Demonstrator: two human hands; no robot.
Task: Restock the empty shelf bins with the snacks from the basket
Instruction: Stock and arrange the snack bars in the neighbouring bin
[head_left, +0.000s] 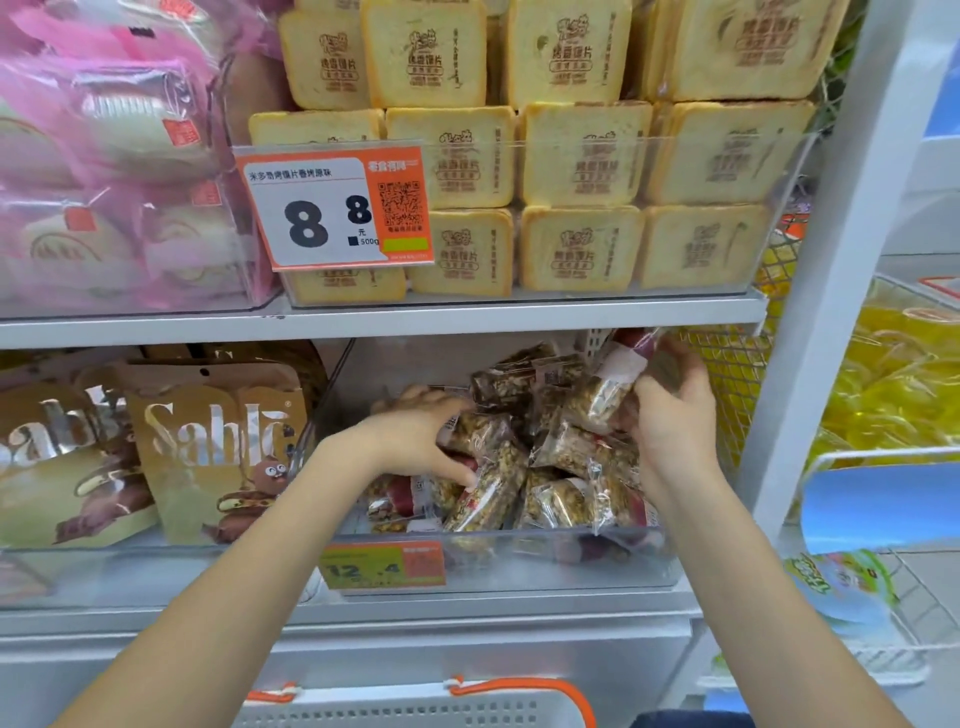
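A clear plastic shelf bin on the lower shelf holds a heap of granola snack packs in clear wrappers with dark red ends. My left hand reaches into the bin and its fingers press on the packs at the left of the heap. My right hand is at the right side of the bin, gripping a snack pack held tilted above the heap. The white basket with orange handles shows at the bottom edge; its inside is out of view.
Left of the bin stand brown Sable bags. The shelf above carries stacked toast-slice packs behind an orange 8.8 price tag, and pink bags. A white upright post and wire racks with yellow packs are right.
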